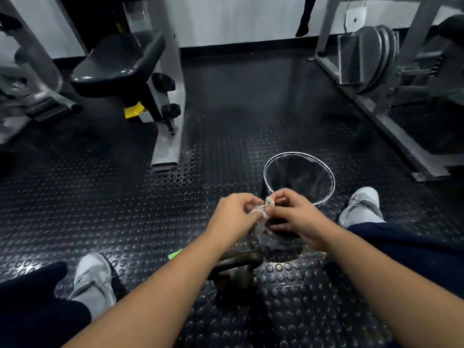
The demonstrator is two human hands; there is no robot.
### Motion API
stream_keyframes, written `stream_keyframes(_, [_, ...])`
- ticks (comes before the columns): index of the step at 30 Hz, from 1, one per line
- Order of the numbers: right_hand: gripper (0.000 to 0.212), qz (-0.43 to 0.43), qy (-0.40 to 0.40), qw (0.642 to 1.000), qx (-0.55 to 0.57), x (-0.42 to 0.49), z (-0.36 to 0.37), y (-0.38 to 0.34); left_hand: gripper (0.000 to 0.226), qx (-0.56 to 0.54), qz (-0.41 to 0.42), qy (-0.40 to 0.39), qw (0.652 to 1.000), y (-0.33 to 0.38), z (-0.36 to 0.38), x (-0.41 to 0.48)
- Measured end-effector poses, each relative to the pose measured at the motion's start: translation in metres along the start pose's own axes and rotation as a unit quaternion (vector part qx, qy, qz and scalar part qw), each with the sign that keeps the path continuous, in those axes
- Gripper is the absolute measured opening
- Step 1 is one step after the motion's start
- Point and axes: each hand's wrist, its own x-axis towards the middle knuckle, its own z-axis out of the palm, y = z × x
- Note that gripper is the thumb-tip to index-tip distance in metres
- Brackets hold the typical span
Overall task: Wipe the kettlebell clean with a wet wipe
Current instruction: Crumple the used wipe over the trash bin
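Observation:
A dark kettlebell (234, 275) stands on the studded rubber floor between my feet, partly hidden under my forearms. Above and beyond it, my left hand (234, 213) and my right hand (292, 214) both pinch a crumpled, greyish wet wipe (263, 212) between them. The wipe hangs down in thin folds below my fingers. It is held in the air, apart from the kettlebell.
A black mesh bin (300, 178) with a metal rim stands just beyond my hands. A green scrap (175, 254) lies on the floor at left. Gym machines (140, 79) flank the floor at left and right (381, 61). My grey shoes (94, 277) rest either side.

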Motion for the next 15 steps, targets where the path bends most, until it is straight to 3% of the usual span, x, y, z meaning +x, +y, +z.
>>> stream_keyframes(3, [0.020, -0.020, -0.036, 0.998, 0.054, 0.004, -0.030, -0.023, 0.011, -0.011, 0.023, 0.039, 0.999, 0.026, 0.011, 0.024])
stream_keyframes(7, [0.019, -0.065, -0.007, 0.997, 0.047, 0.022, -0.057, -0.038, 0.017, -0.002, 0.044, 0.061, 0.997, 0.050, 0.022, 0.054])
stream_keyframes(11, [0.022, -0.068, 0.005, 0.997, 0.037, 0.038, -0.078, -0.046, 0.017, -0.016, 0.067, 0.041, 0.997, 0.063, 0.027, 0.078])
stream_keyframes(15, [0.017, -0.078, 0.067, 0.994, 0.023, 0.063, -0.097, -0.048, 0.026, 0.010, 0.069, 0.021, 0.997, 0.071, 0.031, 0.100])
